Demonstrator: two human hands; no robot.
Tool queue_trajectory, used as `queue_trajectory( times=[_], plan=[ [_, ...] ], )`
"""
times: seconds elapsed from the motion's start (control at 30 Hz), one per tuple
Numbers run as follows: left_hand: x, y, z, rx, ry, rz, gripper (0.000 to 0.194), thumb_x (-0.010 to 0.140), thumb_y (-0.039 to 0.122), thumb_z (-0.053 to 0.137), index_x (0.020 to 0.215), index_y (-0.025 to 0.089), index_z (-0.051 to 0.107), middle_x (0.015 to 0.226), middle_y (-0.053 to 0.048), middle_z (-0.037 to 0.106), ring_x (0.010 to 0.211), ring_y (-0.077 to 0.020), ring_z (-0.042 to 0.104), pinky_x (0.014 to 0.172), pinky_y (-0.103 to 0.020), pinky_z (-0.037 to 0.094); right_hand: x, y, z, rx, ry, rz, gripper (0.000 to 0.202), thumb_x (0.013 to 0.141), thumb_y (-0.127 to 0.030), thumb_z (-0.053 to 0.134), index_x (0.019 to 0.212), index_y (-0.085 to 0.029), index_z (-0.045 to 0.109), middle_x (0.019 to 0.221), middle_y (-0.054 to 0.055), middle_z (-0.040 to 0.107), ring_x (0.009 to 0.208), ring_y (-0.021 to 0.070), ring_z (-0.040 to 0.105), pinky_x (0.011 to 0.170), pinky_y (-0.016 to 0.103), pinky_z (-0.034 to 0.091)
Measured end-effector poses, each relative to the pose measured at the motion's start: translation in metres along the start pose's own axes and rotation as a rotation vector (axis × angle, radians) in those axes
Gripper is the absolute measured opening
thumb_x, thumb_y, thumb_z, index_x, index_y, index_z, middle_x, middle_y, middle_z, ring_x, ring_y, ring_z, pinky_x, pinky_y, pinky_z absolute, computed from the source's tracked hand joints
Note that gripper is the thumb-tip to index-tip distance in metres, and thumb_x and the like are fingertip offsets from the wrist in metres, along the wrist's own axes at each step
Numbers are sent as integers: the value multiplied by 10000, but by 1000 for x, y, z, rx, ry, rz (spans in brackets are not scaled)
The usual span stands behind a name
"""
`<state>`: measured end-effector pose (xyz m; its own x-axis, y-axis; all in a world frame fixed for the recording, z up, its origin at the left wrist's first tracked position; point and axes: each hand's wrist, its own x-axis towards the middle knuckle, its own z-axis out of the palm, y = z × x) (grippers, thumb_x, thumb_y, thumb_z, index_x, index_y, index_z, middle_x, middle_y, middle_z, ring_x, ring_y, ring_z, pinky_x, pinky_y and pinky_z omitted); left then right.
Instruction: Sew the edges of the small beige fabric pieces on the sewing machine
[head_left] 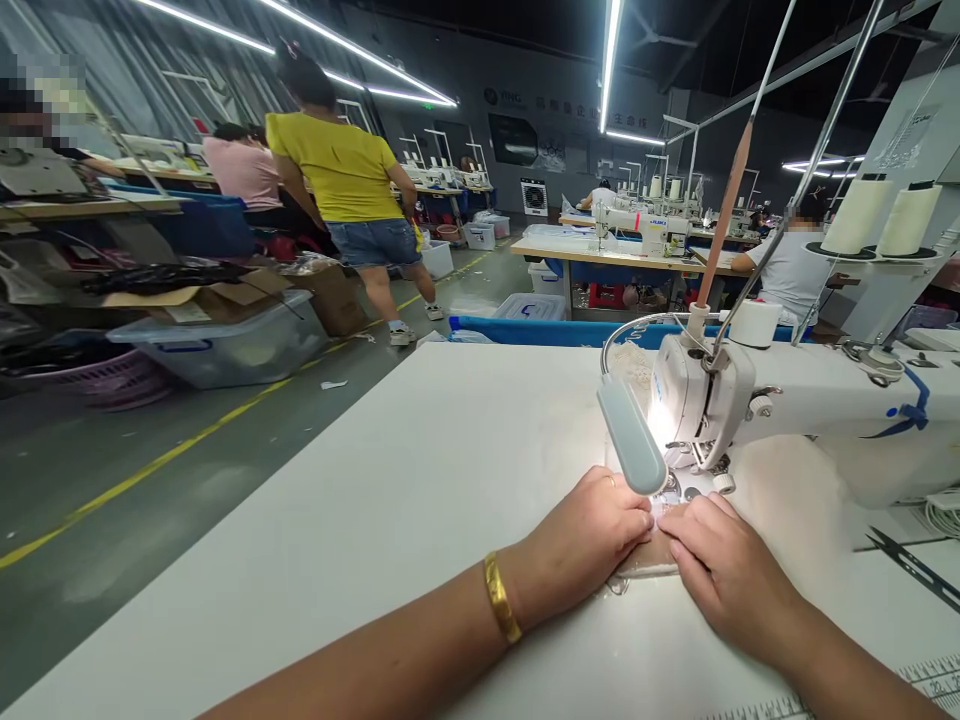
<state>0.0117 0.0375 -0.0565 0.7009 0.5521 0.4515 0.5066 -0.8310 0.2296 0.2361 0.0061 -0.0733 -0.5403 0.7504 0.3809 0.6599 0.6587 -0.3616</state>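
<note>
A small beige fabric piece point(651, 556) with a pale edge lies by the needle area of a white sewing machine point(795, 395). My left hand point(596, 530), curled with fingertips pressed together, grips its left side. From the right, my right hand point(724, 560) pinches the same piece, its fingertips close to the left ones. The machine's presser foot point(670, 488) is just beyond my fingers, partly hidden by a grey lamp head point(632, 435). Bright light falls on the fabric. What lies under my fingertips is hidden.
Black thread snips point(915, 568) rest on the white table point(420, 500) at right, and a ruler point(930, 680) at its front edge. Thread cones point(855, 215) stand behind the machine. A person in a yellow top point(334, 170) is in the aisle, near plastic bins point(232, 345).
</note>
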Motion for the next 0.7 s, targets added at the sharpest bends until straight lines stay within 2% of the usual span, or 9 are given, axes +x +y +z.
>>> queue_trajectory(
  times=[0.2, 0.27, 0.37, 0.53, 0.7],
  plan=[
    [0, 1, 2, 4, -2, -11, 264, 1000, 105, 488, 859, 192, 694, 869, -44, 694, 835, -199, 637, 763, -329, 495, 2, 2, 1, -28, 5, 10, 251, 1001, -102, 432, 903, -227, 627, 845, 51, 598, 809, 232, 545, 708, 382, 491],
    [1, 0, 2, 6, 9, -24, 279, 1006, 116, 466, 870, 195, 696, 848, -42, 685, 824, -202, 630, 770, -340, 497, 3, 3, 3, -52, 23, 16, 252, 1005, -117, 438, 874, -229, 620, 837, 52, 601, 802, 230, 549, 708, 382, 492],
    [4, -2, 2, 13, 19, -50, 282, 1013, 137, 453, 890, 196, 701, 841, -45, 681, 819, -208, 624, 779, -352, 497, 4, 4, 5, -92, 48, 29, 255, 1015, -137, 427, 932, -232, 648, 849, 60, 614, 799, 237, 557, 700, 387, 491],
    [6, -4, 0, 10, 10, -70, 274, 1020, 153, 462, 889, 195, 699, 851, -45, 684, 836, -213, 634, 785, -351, 491, 4, 5, 5, -91, 45, 46, 287, 1033, -161, 409, 1152, -230, 661, 854, 62, 620, 788, 249, 560, 672, 388, 489],
    [5, -5, -2, -5, -11, -79, 259, 1022, 169, 476, 899, 195, 702, 882, -52, 696, 880, -220, 645, 791, -352, 491, 3, 5, 3, -39, 79, 80, 266, 1042, -166, 413, 1119, -230, 660, 856, 52, 629, 783, 237, 564, 672, 375, 494]
  ],
)
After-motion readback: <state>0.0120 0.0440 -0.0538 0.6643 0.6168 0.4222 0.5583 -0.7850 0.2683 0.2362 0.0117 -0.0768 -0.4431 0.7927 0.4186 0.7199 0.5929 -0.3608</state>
